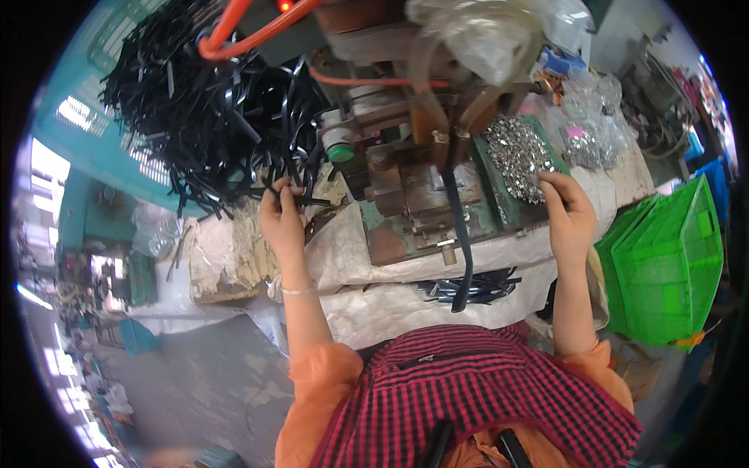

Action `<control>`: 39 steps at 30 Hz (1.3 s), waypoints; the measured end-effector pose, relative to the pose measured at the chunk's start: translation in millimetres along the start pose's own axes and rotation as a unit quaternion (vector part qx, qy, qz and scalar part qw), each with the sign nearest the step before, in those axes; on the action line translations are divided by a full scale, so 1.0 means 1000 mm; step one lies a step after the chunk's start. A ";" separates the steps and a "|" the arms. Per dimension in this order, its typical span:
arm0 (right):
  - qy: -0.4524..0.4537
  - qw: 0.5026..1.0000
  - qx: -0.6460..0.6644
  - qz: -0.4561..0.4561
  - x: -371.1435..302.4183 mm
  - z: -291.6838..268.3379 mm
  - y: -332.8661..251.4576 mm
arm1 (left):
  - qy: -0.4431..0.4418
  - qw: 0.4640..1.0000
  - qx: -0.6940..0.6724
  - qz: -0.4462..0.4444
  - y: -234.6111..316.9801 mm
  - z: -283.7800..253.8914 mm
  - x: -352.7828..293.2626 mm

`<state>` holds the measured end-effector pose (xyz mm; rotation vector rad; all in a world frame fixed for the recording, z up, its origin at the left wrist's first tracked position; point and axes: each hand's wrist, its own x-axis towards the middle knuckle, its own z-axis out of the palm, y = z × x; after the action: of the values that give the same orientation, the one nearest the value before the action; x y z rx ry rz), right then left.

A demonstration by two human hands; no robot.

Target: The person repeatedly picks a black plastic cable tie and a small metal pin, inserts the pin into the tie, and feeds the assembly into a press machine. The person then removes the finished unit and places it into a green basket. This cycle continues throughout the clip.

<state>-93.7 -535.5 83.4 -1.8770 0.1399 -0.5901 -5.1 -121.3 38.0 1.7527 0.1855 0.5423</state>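
Note:
My left hand (pixel 282 218) is at the near edge of a big heap of black strips (pixel 226 109), its fingers closed on one black strip (pixel 314 202). On the right, my right hand (pixel 569 210) reaches the near side of a pile of small shiny metal pieces (pixel 519 156), thumb and fingers pinched together. Whatever they hold, if anything, is too small to make out. Between my hands stands a metal press (pixel 413 187). Another black strip (pixel 459 234) hangs down from its middle toward me, touched by neither hand.
A green-capped bottle (pixel 339 147) stands left of the press. Several black strips (pixel 476 287) lie in white cloth below the table's edge. At the right is a green plastic crate (pixel 663 265). Orange hoses (pixel 234 31) cross above, and clear plastic bags (pixel 589 117) lie behind the metal pieces.

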 end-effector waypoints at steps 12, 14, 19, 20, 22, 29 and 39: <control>-0.058 0.968 0.241 -0.040 0.007 0.101 -0.067 | 0.023 0.995 -0.093 0.009 0.035 0.022 -0.050; -0.059 0.964 0.257 -0.035 0.011 0.101 -0.070 | 0.029 0.991 -0.112 0.068 0.076 0.028 -0.055; -0.102 0.957 0.273 -0.001 0.011 0.099 -0.096 | -0.003 0.920 -0.149 0.363 0.141 0.039 -0.073; -0.104 0.956 0.275 0.020 0.011 0.099 -0.098 | -0.028 0.909 -0.136 0.392 0.144 0.043 -0.079; -0.096 0.962 0.256 0.011 0.007 0.094 -0.106 | -0.091 0.881 -0.073 0.458 0.146 0.047 -0.088; -0.097 0.964 -0.122 -0.216 0.037 0.048 -0.054 | -0.184 0.798 0.043 0.572 0.143 0.090 -0.095; 0.042 0.923 -0.335 -0.183 0.030 0.018 0.040 | -0.185 0.799 0.031 0.572 0.138 0.086 -0.092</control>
<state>-51.9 -546.7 51.9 -2.5722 0.0445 -0.9671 -69.8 -269.3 132.0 1.8554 -1.2332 1.0154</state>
